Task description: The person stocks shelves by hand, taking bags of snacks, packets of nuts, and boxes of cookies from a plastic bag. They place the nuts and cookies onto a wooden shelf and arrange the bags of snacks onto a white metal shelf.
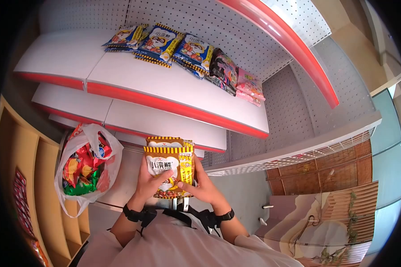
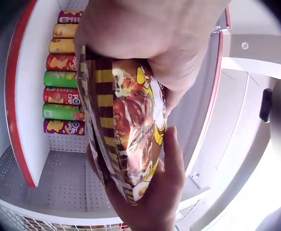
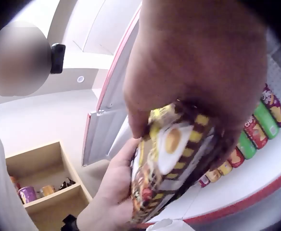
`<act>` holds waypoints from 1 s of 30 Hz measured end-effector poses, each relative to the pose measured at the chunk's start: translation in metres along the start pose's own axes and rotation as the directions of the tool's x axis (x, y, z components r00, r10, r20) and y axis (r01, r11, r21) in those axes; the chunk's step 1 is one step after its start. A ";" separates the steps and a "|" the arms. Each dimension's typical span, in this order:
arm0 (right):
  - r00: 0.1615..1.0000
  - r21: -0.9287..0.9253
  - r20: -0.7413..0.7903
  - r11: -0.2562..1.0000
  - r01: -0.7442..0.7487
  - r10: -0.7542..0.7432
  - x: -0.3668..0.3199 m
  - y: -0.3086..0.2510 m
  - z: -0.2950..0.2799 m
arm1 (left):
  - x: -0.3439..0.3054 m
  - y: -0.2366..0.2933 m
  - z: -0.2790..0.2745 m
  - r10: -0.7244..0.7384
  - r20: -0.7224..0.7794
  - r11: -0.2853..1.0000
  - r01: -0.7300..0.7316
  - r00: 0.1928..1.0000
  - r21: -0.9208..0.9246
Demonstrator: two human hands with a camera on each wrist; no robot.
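Both hands hold a small stack of brown snack packets (image 1: 170, 175) with yellow-and-black striped edges, upright in front of the body. The left hand (image 1: 148, 183) grips the left side, its thumb lying across the front. On the right edge the right hand (image 1: 206, 186) does the same, thumb on the lower front. Another packet's top shows behind the front one. From the left wrist view, the packets (image 2: 133, 115) appear edge-on between the two hands. The right wrist view shows an egg picture on a packet (image 3: 172, 144); the fingers behind the stack are mostly hidden.
Blue snack packets (image 1: 158, 42), a dark packet (image 1: 224, 66) and pink packets (image 1: 250, 84) lie on the white upper shelf (image 1: 165, 82). A white plastic bag (image 1: 113, 167) of colourful snacks hangs at left beside a wooden shelf unit (image 1: 44, 178). Chip cans (image 2: 61, 77) line another shelf.
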State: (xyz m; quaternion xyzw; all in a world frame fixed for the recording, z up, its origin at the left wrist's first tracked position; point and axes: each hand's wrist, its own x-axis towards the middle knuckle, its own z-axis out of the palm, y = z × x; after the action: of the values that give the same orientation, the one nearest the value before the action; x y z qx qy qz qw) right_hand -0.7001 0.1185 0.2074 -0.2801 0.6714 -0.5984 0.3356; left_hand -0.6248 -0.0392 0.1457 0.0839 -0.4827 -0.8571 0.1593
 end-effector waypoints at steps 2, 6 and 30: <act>0.996 0.026 -0.084 0.999 0.020 -0.017 0.000 0.001 0.012 | 0.001 0.003 0.007 0.037 -0.018 0.999 -0.037 0.999 -0.004; 0.997 0.085 -0.073 0.996 -0.026 0.033 0.006 -0.001 0.010 | 0.001 -0.001 0.004 0.014 -0.008 0.996 -0.015 1.000 -0.092; 0.989 0.351 -0.103 0.926 0.137 -0.107 0.305 -0.166 -0.052 | -0.071 0.042 -0.127 -0.055 -0.468 0.996 0.083 0.882 0.039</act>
State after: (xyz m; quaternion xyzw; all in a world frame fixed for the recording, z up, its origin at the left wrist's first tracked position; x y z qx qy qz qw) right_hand -0.9334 -0.1078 0.3398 -0.2310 0.5457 -0.7413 0.3152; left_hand -0.5125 -0.1367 0.1150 0.3090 -0.4518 -0.8025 0.2375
